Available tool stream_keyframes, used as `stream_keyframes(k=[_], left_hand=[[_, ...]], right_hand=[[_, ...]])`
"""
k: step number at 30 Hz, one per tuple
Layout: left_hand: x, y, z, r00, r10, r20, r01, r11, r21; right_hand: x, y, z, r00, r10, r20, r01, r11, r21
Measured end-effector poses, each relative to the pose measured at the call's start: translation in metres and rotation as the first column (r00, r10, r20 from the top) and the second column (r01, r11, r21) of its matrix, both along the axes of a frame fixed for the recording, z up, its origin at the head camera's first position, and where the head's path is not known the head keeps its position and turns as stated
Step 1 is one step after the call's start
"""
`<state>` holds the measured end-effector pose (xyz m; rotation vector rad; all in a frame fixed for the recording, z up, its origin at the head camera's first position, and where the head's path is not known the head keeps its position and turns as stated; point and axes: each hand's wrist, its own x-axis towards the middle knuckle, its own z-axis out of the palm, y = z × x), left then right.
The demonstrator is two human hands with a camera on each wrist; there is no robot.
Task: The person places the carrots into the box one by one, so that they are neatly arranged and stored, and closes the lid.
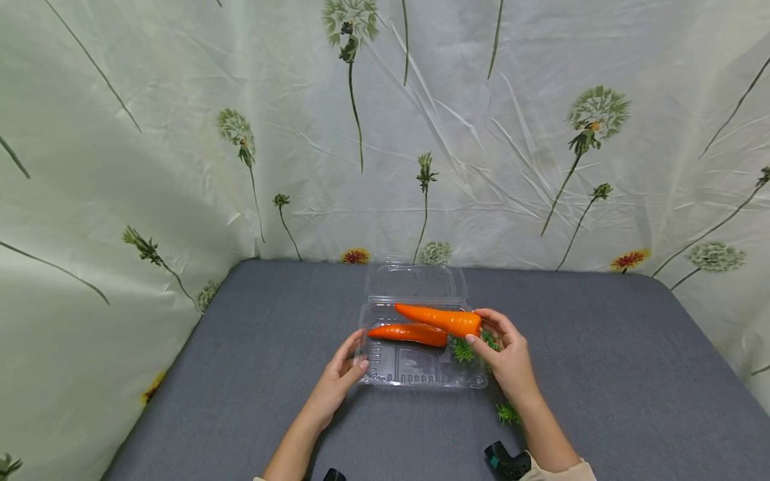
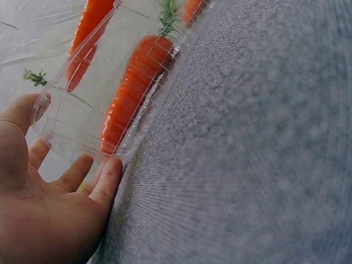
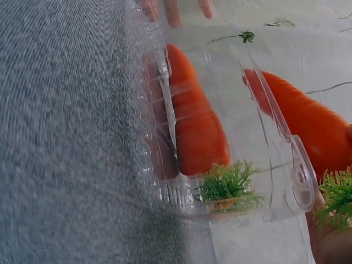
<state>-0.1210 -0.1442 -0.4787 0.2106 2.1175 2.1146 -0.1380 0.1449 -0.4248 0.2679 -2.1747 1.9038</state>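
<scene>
Right hand (image 1: 510,357) grips a carrot (image 1: 439,319) over the clear tray (image 1: 415,371); left hand (image 1: 338,382), fingers relaxed, touches the tray's nine-o'clock edge.

Table (image 1: 252,374) bare along left and right edges; clear tray (image 1: 415,371) and upright lid (image 1: 415,282) block mid-table

The clamshell box (image 1: 415,364) is thin clear plastic — glossy, with moulded ribs. Both carrots look like smooth, slightly shiny plastic: the upper carrot (image 1: 439,319) and the lower carrot (image 1: 409,333), each with stiff, bristly green tops (image 1: 463,349). The bench (image 1: 240,374) wears matt grey woven cloth — finely grainy. The backdrop (image 1: 180,133) is creased printed sheeting with a faint sheen.
</scene>
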Motion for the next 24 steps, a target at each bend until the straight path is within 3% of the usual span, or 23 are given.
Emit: stream_keyframes(k=[6,15,24], left_hand=[[-0.001,-0.001,-0.002,1.000,-0.013,-0.004,0.013,1.000,-0.010],[-0.001,0.000,0.001,1.000,-0.016,0.001,0.016,1.000,0.016],[0.008,0.004,0.025,1.000,-0.027,-0.010,0.027,1.000,0.015]], right_hand=[[-0.002,-0.004,-0.002,0.999,0.023,-0.032,-0.023,1.000,-0.002],[-0.009,-0.011,-0.003,0.999,0.045,0.012,-0.046,0.998,0.039],[-0.013,-0.019,-0.003,0.993,0.109,0.050,-0.113,0.990,0.089]])
